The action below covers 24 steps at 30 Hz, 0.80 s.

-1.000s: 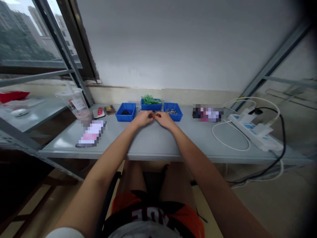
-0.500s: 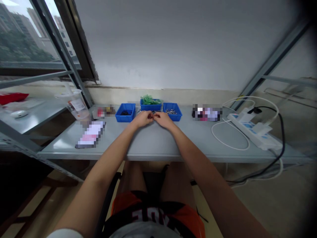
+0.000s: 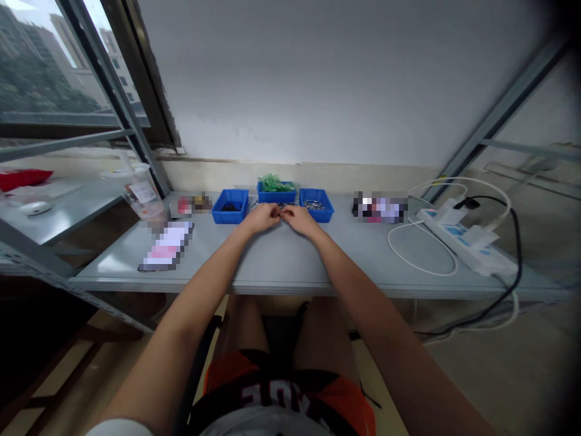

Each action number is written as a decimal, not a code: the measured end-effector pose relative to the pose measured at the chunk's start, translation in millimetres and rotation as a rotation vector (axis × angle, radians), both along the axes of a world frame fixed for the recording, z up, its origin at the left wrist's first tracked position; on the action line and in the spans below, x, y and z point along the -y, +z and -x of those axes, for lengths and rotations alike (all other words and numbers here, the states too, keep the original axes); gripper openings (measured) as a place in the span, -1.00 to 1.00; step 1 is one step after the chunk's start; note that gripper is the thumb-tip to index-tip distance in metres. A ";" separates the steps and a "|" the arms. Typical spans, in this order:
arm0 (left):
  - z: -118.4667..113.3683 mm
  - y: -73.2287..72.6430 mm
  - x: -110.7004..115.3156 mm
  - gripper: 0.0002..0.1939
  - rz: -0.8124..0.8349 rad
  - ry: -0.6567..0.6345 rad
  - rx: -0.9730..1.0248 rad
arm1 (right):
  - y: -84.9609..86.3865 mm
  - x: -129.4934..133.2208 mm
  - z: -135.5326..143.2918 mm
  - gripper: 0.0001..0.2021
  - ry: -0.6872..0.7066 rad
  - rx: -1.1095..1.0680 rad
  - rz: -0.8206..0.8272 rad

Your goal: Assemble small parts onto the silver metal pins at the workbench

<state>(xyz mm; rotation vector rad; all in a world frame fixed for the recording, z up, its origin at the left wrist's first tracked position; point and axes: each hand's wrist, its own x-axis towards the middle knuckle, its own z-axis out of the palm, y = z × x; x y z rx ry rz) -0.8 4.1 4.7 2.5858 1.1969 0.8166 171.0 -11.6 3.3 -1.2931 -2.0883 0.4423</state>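
My left hand (image 3: pixel 264 217) and my right hand (image 3: pixel 297 218) meet fingertip to fingertip over the grey table (image 3: pixel 281 260). Both are closed in a pinch, and whatever lies between the fingers is too small to name. Just behind them stands a blue bin (image 3: pixel 276 197) heaped with green pieces (image 3: pixel 272 183). Left of my hands, another blue bin (image 3: pixel 218 216) holds small dark parts (image 3: pixel 230 207). To the right, a third blue bin (image 3: pixel 324 215) contains small shiny metal parts (image 3: pixel 313 204). Some small metal pieces show on the table behind my fingers, partly hidden by them.
A phone (image 3: pixel 167 245) lies at the left, with a plastic drink cup (image 3: pixel 145 197) behind it. Blurred-out items (image 3: pixel 380 209) sit right of the bins. Farther right are a white power strip (image 3: pixel 467 242) and loose cables (image 3: pixel 422 266). Metal shelf posts (image 3: pixel 503 115) frame both sides.
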 end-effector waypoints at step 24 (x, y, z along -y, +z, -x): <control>-0.9 -0.9 -0.1 -0.86 0.009 -0.018 0.034 | -4.4 -3.6 -1.8 -0.77 0.014 -0.047 0.021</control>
